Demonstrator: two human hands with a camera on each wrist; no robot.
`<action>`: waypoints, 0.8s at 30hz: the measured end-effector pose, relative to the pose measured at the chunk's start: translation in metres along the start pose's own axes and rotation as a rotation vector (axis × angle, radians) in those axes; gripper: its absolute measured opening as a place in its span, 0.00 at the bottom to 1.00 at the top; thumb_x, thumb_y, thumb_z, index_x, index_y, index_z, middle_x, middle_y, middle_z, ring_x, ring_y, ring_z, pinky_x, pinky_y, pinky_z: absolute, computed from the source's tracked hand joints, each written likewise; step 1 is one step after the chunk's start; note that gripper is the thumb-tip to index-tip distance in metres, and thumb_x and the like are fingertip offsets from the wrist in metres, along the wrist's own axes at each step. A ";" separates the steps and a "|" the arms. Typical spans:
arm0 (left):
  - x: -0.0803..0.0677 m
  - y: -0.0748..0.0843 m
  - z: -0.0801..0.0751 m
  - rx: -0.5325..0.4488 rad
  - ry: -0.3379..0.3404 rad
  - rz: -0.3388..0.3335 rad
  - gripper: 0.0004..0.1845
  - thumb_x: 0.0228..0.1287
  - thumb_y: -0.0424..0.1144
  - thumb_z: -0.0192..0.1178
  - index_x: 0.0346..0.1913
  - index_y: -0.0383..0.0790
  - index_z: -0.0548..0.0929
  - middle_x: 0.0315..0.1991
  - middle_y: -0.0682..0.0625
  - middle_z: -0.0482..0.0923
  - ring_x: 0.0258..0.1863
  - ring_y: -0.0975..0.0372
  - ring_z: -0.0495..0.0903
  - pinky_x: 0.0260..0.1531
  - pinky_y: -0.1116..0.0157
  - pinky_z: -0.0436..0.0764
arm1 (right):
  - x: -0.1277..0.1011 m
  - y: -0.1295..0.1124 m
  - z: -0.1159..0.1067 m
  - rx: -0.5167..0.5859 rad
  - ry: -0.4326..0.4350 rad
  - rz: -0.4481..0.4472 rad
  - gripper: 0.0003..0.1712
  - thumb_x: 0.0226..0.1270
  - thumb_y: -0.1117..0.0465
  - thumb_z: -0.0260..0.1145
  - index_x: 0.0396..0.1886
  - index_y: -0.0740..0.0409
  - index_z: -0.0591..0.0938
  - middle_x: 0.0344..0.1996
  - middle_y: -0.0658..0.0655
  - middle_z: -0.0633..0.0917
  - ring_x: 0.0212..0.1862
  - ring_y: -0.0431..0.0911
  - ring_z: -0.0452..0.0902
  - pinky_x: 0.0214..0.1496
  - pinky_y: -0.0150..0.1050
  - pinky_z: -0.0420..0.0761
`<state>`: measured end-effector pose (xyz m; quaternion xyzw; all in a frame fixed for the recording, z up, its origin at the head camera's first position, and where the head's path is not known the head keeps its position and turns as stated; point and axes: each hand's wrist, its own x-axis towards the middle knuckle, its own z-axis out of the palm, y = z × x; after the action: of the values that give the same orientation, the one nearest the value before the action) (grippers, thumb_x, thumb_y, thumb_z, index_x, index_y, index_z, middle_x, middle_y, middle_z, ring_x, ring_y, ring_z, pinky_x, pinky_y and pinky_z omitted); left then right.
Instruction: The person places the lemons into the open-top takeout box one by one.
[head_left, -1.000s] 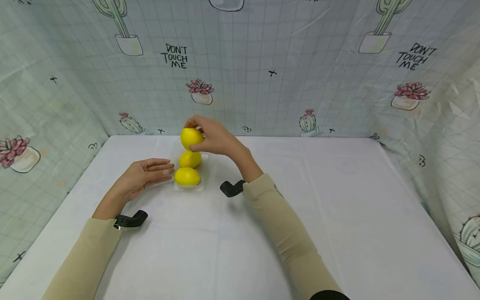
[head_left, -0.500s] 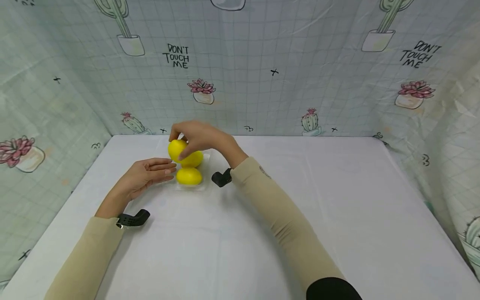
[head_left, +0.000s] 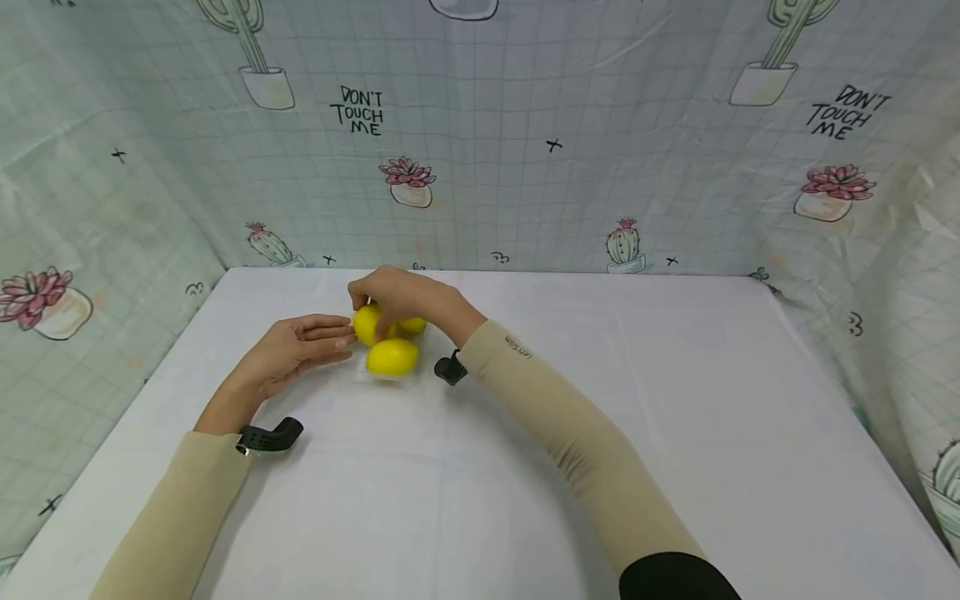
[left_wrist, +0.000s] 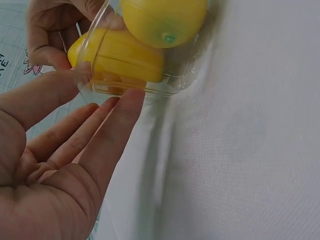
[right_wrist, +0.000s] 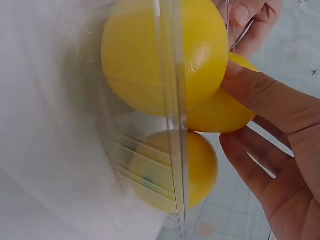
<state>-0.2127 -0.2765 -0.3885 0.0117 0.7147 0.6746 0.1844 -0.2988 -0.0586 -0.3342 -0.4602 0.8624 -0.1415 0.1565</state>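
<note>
Three yellow lemons sit close together in a clear plastic container (right_wrist: 178, 220) at the table's back left. My right hand (head_left: 405, 293) reaches down from above and grips the left lemon (head_left: 367, 323) between thumb and fingers. Nearest me lies the front lemon (head_left: 392, 358); the back lemon (head_left: 414, 325) is partly hidden by the right hand. My left hand (head_left: 303, 352) stands at the container's left side with its fingers stretched out. In the left wrist view, its fingertips (left_wrist: 132, 100) touch the clear wall, and the thumb tip meets the rim.
A white cloth covers the table (head_left: 480, 483). Behind it hangs a patterned sheet (head_left: 480, 108) with cactus drawings, which continues along both sides. A dark band with a camera (head_left: 272, 435) is worn on the left wrist, another camera (head_left: 451, 367) on the right.
My right hand has brought its lemon left, then down into the container beside the others. The other two lemons have shifted to the right. My left hand has stayed in place.
</note>
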 end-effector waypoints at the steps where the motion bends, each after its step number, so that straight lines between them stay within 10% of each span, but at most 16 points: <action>1: 0.000 0.000 0.000 0.003 0.000 0.000 0.37 0.70 0.35 0.65 0.74 0.25 0.61 0.57 0.52 0.82 0.58 0.58 0.83 0.57 0.60 0.83 | -0.001 0.001 -0.001 0.010 0.000 -0.003 0.20 0.62 0.58 0.77 0.51 0.50 0.81 0.51 0.46 0.84 0.53 0.41 0.76 0.57 0.29 0.77; 12: 0.000 0.000 0.001 0.003 -0.008 -0.007 0.34 0.72 0.33 0.63 0.74 0.24 0.61 0.56 0.53 0.83 0.55 0.60 0.85 0.55 0.57 0.85 | 0.002 -0.003 -0.016 -0.012 -0.086 -0.068 0.17 0.66 0.62 0.73 0.55 0.54 0.85 0.53 0.49 0.86 0.55 0.42 0.80 0.59 0.28 0.79; 24: -0.002 -0.002 0.005 0.028 0.064 -0.037 0.37 0.72 0.36 0.63 0.76 0.28 0.59 0.72 0.33 0.64 0.54 0.61 0.84 0.56 0.58 0.84 | 0.005 -0.007 -0.016 -0.018 -0.079 -0.066 0.18 0.68 0.63 0.72 0.56 0.53 0.85 0.55 0.49 0.85 0.58 0.42 0.78 0.63 0.28 0.77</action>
<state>-0.2088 -0.2729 -0.3899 -0.0204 0.7297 0.6610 0.1738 -0.3030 -0.0649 -0.3180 -0.4950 0.8412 -0.1206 0.1814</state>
